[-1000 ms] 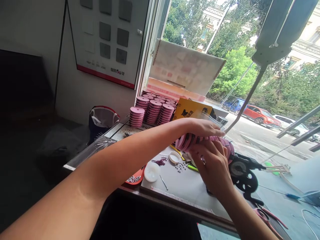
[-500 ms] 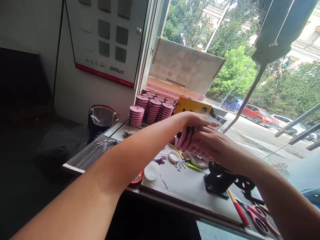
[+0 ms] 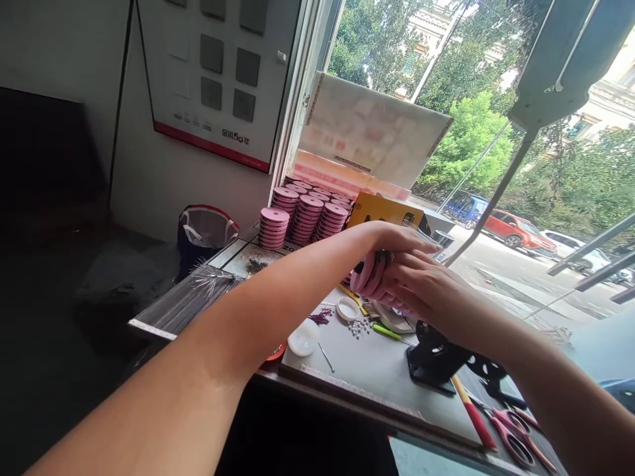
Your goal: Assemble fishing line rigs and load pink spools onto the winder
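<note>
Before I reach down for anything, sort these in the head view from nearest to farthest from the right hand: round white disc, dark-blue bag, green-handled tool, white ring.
From the right hand:
1. Green-handled tool, just below-left.
2. White ring, farther left.
3. Round white disc, left, near the table's front edge.
4. Dark-blue bag, far left, beyond the table.

A hand could pass low over the gray board (image 3: 372, 390), between the thin metal tool (image 3: 327, 357) and black stand (image 3: 430, 363). Beyond, 1 green-handled tool (image 3: 387, 332) and white beads (image 3: 359, 328) intrude. The right hand (image 3: 419, 281) and pink spools (image 3: 368, 276) block above; the left forearm (image 3: 278, 291) crosses leftward. Scissors (image 3: 518, 439) obstruct the right.
</note>
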The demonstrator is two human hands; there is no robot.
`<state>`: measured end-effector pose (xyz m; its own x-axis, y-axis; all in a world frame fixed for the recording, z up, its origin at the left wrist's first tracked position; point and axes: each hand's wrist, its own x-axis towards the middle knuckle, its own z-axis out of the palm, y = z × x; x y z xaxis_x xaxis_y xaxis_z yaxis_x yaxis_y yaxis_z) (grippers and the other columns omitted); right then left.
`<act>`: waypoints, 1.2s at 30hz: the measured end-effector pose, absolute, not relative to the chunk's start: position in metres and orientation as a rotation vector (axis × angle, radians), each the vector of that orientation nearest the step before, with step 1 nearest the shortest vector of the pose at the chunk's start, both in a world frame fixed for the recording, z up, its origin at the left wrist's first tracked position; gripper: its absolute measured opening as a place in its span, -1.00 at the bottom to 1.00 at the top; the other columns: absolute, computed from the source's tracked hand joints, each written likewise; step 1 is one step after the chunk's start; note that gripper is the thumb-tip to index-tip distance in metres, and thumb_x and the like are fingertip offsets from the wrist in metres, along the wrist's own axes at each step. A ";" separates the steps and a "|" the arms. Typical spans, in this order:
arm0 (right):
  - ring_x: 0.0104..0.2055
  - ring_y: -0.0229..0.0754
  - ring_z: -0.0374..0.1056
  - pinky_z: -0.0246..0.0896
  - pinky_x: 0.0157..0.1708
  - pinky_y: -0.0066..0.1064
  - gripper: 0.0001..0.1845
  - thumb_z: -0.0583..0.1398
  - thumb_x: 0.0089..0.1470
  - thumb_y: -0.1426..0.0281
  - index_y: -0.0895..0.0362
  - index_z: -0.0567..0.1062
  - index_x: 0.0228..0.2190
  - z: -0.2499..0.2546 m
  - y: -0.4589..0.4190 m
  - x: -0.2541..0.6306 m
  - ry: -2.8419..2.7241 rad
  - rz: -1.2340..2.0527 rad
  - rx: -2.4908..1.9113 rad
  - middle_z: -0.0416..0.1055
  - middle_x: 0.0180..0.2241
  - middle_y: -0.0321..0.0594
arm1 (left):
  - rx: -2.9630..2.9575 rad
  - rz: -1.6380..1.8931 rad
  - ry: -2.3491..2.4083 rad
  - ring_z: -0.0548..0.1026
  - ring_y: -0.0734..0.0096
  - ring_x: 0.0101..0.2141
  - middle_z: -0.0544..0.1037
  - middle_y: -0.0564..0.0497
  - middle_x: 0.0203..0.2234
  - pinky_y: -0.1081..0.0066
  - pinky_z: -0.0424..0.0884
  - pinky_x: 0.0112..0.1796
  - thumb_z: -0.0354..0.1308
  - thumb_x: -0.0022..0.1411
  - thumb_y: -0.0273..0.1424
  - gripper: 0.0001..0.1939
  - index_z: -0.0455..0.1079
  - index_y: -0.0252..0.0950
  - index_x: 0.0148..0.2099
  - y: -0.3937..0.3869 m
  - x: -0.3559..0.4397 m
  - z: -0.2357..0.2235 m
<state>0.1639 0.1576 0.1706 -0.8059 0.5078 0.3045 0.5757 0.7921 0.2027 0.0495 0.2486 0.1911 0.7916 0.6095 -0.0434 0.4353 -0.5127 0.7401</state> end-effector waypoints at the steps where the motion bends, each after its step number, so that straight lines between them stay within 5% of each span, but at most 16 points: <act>1: -0.26 -0.03 0.22 0.19 -0.24 -0.14 -0.84 0.01 0.08 0.48 0.15 0.36 -0.46 0.169 0.158 0.164 -2.742 -0.440 -0.849 0.31 -0.34 -0.09 | 2.199 0.288 0.774 0.16 0.25 0.09 0.40 -0.05 0.00 0.35 0.17 0.04 -0.03 0.16 -0.22 -0.53 0.27 -0.37 0.05 0.248 0.050 0.191; 17: -0.28 -0.04 0.23 0.17 -0.31 -0.23 -0.82 0.02 0.07 0.46 0.13 0.33 -0.54 0.160 0.153 0.160 -2.533 -0.581 -0.858 0.33 -0.38 -0.09 | 2.313 0.262 0.836 0.28 0.28 -0.01 0.41 -0.08 -0.03 0.34 0.21 0.00 -0.13 0.19 -0.15 -0.49 0.30 -0.39 0.03 0.246 0.051 0.193; 21: -0.42 -0.13 0.26 0.16 -0.37 -0.32 -0.76 0.03 0.14 0.41 0.14 0.37 -0.53 0.126 0.137 0.165 -2.367 -0.521 -0.883 0.34 -0.49 -0.17 | 2.287 0.209 0.848 0.37 0.29 -0.12 0.38 -0.13 -0.02 0.34 0.31 -0.12 -0.22 0.22 -0.10 -0.46 0.31 -0.38 0.00 0.248 0.053 0.191; 28: -0.51 -0.14 0.39 0.20 -0.53 -0.42 -0.80 0.07 0.00 0.60 0.15 0.45 -0.46 0.032 0.143 0.169 -2.430 -0.194 -1.306 0.46 -0.53 -0.20 | 2.284 0.204 0.861 0.40 0.35 -0.21 0.40 -0.15 -0.07 0.38 0.34 -0.17 -0.23 0.24 -0.11 -0.46 0.31 -0.41 -0.01 0.248 0.054 0.191; 36: -0.49 -0.06 0.36 0.18 -0.57 -0.34 -0.70 -0.03 0.10 0.55 0.07 0.41 -0.52 0.016 0.151 0.169 -2.397 -0.197 -1.349 0.37 -0.54 -0.19 | 2.275 0.213 0.868 0.42 0.42 -0.25 0.44 -0.11 -0.10 0.43 0.32 -0.17 -0.26 0.27 -0.17 -0.49 0.30 -0.41 -0.01 0.242 0.054 0.195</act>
